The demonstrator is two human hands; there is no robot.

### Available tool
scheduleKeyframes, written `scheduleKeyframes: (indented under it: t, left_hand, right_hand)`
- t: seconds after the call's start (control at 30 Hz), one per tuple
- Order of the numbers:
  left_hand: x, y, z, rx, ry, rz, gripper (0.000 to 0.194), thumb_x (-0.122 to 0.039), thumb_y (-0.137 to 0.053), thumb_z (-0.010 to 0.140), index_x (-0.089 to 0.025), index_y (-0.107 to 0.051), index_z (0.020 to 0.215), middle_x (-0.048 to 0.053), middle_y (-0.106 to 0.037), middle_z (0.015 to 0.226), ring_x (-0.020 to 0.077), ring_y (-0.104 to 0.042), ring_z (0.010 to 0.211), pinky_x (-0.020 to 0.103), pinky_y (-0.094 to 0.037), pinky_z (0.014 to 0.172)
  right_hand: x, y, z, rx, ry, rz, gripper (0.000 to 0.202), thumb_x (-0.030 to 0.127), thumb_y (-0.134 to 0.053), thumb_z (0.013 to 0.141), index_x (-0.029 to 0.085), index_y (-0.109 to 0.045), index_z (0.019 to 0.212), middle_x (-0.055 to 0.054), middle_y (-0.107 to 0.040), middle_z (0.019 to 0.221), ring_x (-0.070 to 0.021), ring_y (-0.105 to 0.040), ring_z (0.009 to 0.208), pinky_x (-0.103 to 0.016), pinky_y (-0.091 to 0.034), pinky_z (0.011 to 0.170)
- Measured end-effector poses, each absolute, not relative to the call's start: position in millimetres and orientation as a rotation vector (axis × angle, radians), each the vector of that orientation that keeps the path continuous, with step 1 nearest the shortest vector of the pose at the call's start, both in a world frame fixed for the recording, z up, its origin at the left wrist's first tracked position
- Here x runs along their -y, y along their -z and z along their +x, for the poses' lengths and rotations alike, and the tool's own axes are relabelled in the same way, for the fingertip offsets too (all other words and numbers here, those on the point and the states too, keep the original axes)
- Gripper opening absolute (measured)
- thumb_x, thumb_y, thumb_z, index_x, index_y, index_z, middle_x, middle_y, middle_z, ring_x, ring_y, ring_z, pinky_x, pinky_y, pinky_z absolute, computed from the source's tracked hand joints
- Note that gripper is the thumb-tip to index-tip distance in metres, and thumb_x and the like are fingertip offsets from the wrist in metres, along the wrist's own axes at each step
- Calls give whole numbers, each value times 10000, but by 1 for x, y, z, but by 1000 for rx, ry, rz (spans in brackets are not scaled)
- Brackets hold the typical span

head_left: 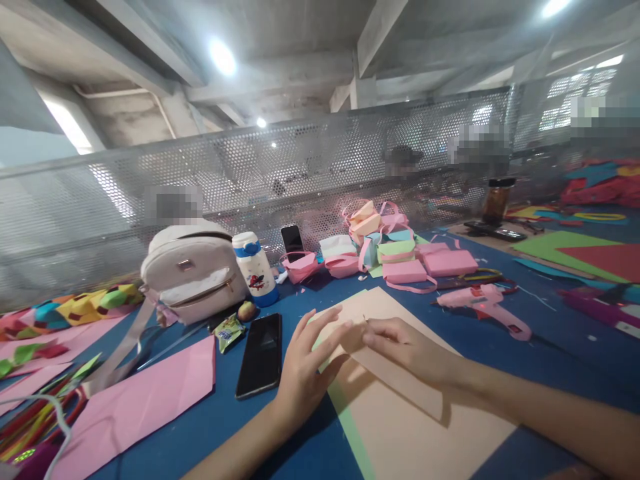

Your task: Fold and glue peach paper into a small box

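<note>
Peach paper sheets (pixel 400 437) on blue surface (pixel 565 393); peach strip (pixel 407 379) over them, held in right hand (pixel 407 350).
Lidded jar (pixel 497 202), far right, brown inside. White backpack (pixel 193 267), capped bottle (pixel 256 270) just beside it, small paper bags (pixel 404 272) beyond the hands: contents hidden. Right hand's thumb and fingers clamped on strip near its far end, near end reaching toward camera. Left hand (pixel 310 360) fingers apart, just beside far end; contact unclear.
</note>
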State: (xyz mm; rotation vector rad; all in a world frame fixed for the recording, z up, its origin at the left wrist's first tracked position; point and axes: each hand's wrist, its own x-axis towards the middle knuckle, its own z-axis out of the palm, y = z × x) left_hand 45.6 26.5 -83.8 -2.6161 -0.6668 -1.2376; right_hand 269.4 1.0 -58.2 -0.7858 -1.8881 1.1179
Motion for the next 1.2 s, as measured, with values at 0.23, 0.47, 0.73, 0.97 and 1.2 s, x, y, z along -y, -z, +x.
scheduleKeyframes:
  t: [0.23,0.47,0.73,0.97,1.2]
  left_hand:
    - [-23,83,48,616,1089,-2619,567,-356,-575,982,-269,-390,1511,139,-624,1394,262,-588,1284,487,-341,1162]
    - [-22,81,48,601,1088,-2665,546,-414,-529,999,-254,-403,1505,118,-643,1376,251,-589,1284,453,-310,1177]
    - [-23,82,49,603,1179,-2614,499,-371,-542,999,-283,-432,1477,123,-674,1317,237,-649,1191,455,-398,1108]
    - [-23,78,46,614,1201,-2623,402,-336,-555,998,-269,-519,1392,107,-701,1254,214,-671,1118,430,-403,1086]
    - [-27,75,46,607,1273,-2623,355,-272,-606,974,-237,-566,1326,108,-706,1200,211,-672,1100,406,-433,1039]
  right_hand:
    - [-4,65,271,1871,-1197,-817,524,631,-505,953,166,-746,963,-64,-718,911,-244,-630,903,-370,-495,874]
    - [-3,66,272,1944,-1172,-820,517,620,-523,944,163,-765,950,-52,-686,844,-218,-604,834,-323,-488,778]
    - [3,58,274,2080,-783,-934,484,596,-804,713,195,-745,976,-61,-697,931,-249,-615,879,-343,-495,777]
    - [4,46,281,2374,-231,-921,154,318,-647,924,192,-736,924,-79,-701,878,-244,-615,850,-355,-444,771]
    - [0,46,285,2317,-205,-879,236,271,-527,997,176,-741,962,-91,-734,965,-249,-614,913,-387,-425,840]
